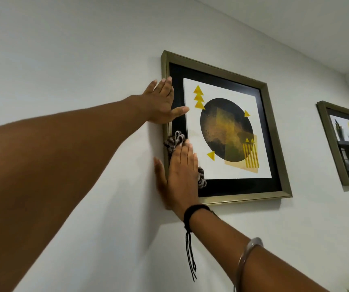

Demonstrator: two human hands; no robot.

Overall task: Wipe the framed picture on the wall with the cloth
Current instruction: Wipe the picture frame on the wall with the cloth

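Two hands are at work on the framed picture, which hangs on the white wall a little above head height. The left hand lies flat and open, holding nothing, its palm over the left edge of the frame and its thumb reaching onto the white print. The right hand is also flat, fingers straight, pressing the striped cloth against the glass at the lower left of the picture; bunches of cloth show above the fingertips and beside the little finger. So this grip is a flat press, not a closed fist.

Most of the glass, from the dark circle across to the right side, looks not yet covered, so the wiping seems to be in an early or middle stretch. To do it well, the left hand should hold the frame steady against the wall so it does not swing or tilt on its hanger. Pressure from the right hand should be even and light, moving in overlapping strokes across the glass, then along the gold frame edges. Spreading the cloth flatter under the palm would help, since loose bunches could snag a corner. A second picture hangs further right, well apart.
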